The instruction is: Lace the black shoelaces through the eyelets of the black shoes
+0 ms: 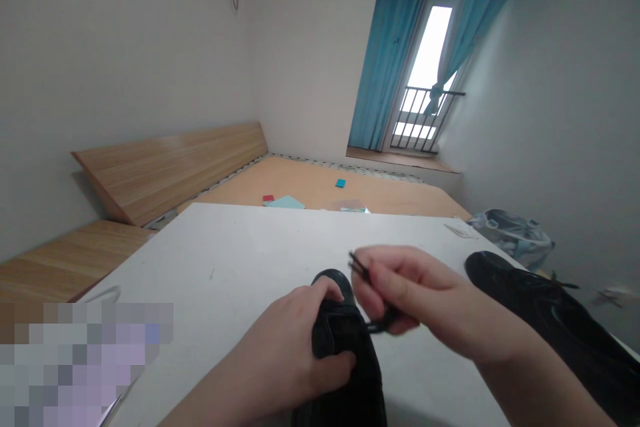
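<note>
A black shoe stands on the white table in front of me, its toe pointing away. My left hand grips the shoe around its upper, with the thumb across the near part and the fingers toward the toe. Just right of the shoe, my right hand is closed on a black shoelace. The lace's ends stick out past the fingertips, and a length of it runs back to the shoe. A second black shoe, with a lace, lies at the right side of the table.
Beyond the table is an orange-tan bed surface with a few small flat items, and a wooden headboard at left. A bag-like grey-blue item sits off the table's right edge. A blurred-out patch covers the lower left.
</note>
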Motion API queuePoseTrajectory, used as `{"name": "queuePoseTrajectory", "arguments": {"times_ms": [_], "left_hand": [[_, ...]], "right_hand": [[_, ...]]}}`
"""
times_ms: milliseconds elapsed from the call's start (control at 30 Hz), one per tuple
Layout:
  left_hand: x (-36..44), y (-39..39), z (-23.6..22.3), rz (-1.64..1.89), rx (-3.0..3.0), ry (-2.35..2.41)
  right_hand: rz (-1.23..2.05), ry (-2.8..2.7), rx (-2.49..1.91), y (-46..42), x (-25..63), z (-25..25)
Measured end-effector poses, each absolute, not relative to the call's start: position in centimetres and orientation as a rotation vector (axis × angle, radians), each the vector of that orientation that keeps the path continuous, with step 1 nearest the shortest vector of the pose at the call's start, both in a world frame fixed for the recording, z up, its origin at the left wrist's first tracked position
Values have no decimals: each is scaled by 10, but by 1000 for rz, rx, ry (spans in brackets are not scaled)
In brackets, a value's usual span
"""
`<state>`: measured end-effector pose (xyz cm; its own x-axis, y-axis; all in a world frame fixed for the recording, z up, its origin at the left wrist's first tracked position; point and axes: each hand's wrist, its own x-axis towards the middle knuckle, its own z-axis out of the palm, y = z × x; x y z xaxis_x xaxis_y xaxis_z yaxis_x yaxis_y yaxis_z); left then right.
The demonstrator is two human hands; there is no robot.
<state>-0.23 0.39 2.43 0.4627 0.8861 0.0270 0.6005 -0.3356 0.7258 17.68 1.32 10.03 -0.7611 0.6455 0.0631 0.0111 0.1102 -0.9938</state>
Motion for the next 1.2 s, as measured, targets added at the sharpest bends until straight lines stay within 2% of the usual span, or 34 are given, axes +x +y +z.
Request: {"name": "queuePoseTrajectory", "arguments": {"times_ms": [200, 367, 533, 567, 733, 833, 933, 1033, 1133, 1200], "left_hand": [[-4, 6, 25, 893, 1853, 1128], [-1, 2, 22, 943, 1873, 935], [-2, 8, 17, 1128, 1496, 859], [-2, 10, 17, 1182, 1374, 833], [0, 10, 27, 1267, 872, 612], [-7, 11, 40, 1390, 620, 506], [-20, 13, 49, 1424, 567, 454], [-26, 14, 48, 1407, 783, 599], [-17, 9, 40, 1093, 1339, 932], [-6, 4, 34, 907, 1723, 1149]], "right_hand": [[1562, -1455, -789, 34, 172, 87], [1547, -1512, -823, 36, 164, 81], [922, -1733, -1047, 47, 176, 84], [891, -1702, -1059, 51, 180, 85], [1223, -1356, -846, 69, 201, 92], [1232, -1261, -812, 74, 210, 95], [981, -1443, -962, 72, 217, 99], [762, -1935, -1170, 61, 220, 103], [899, -2513, -1340, 48, 218, 108], [987, -2669, -1446, 41, 215, 109]]}}
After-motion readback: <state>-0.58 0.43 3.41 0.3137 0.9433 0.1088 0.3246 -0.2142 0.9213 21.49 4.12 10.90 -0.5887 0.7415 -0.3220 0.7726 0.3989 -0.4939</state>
